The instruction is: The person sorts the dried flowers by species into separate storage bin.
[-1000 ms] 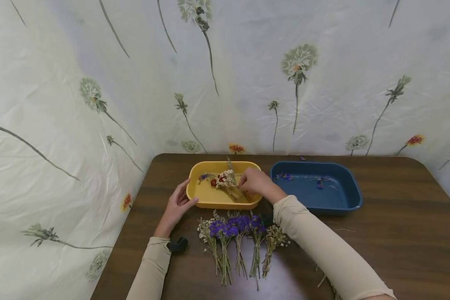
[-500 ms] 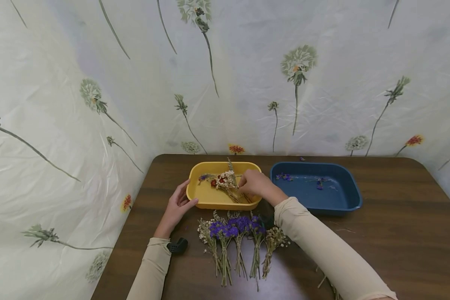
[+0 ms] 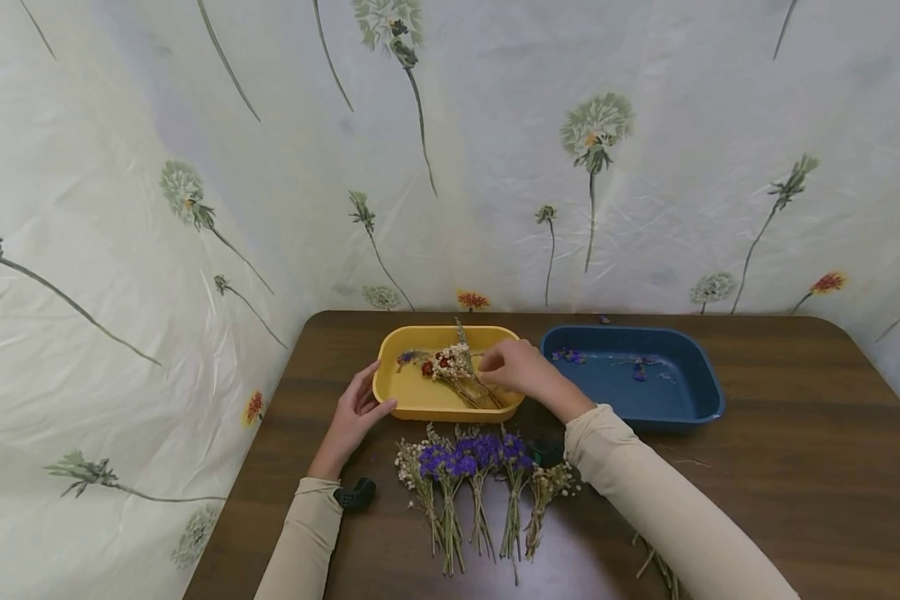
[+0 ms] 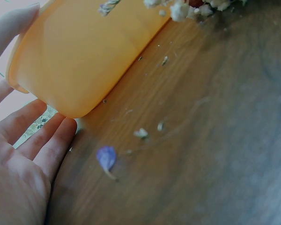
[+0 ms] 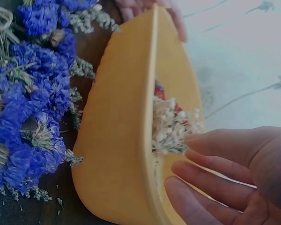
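The yellow tray (image 3: 405,393) stands at the back of the table. My left hand (image 3: 354,414) holds its left end, thumb at the rim and fingers against the outer wall (image 4: 79,61). Inside lies a bunch of dried flowers (image 3: 453,358) with small white blooms and a few red ones, stems toward the right. My right hand (image 3: 521,371) hovers over the tray's right part, beside the stems. In the right wrist view its loosely bent fingers (image 5: 210,183) hold nothing, and the thumb tip overlaps the white blooms. Purple sprigs (image 3: 408,357) lie at the tray's left.
Several tied dried bunches, purple (image 3: 450,462) and pale (image 3: 547,479), lie in a row before the yellow tray. A blue tray (image 3: 607,392) with purple bits stands to its right. Loose stems (image 3: 656,567) lie under my right forearm. A fallen purple petal (image 4: 106,157) is near my left hand.
My right hand has drawn slightly right and away from the stems, its thumb and fingers parting. The bunch stays in the yellow tray; my left hand has kept its place.
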Tool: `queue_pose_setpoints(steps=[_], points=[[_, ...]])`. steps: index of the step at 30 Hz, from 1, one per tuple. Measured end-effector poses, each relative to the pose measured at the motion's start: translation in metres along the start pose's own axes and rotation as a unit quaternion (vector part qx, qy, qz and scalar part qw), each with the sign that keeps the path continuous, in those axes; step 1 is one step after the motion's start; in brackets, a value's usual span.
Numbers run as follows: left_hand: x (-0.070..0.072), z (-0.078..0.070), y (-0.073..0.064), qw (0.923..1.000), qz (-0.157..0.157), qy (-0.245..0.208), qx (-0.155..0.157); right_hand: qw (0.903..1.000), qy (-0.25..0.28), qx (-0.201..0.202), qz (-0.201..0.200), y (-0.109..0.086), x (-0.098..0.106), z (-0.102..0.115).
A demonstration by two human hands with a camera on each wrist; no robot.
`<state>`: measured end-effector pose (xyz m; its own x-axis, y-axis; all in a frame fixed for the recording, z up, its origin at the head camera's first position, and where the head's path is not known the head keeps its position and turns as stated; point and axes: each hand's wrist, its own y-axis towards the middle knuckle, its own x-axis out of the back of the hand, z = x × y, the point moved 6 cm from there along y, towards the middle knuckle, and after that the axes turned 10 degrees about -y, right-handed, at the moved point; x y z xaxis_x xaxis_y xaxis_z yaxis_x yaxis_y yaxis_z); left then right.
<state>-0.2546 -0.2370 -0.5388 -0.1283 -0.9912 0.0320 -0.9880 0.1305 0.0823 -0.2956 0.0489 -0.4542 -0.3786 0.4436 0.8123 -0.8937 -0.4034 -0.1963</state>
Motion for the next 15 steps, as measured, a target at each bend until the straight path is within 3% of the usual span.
queue_pose_setpoints(steps=[4,11,15], points=[[0.000,0.001,0.000,1.0000,0.000,-0.003,0.003,0.9994,0.031,0.007,-0.011,-0.009,0.005,0.000],[0.001,0.003,0.001,0.9998,0.005,-0.009,0.017,0.9980,0.041,0.032,-0.037,-0.028,0.014,0.001],[0.000,0.000,0.001,0.9994,0.009,-0.011,0.030,0.9976,0.048,0.026,-0.044,-0.041,0.015,-0.003]])
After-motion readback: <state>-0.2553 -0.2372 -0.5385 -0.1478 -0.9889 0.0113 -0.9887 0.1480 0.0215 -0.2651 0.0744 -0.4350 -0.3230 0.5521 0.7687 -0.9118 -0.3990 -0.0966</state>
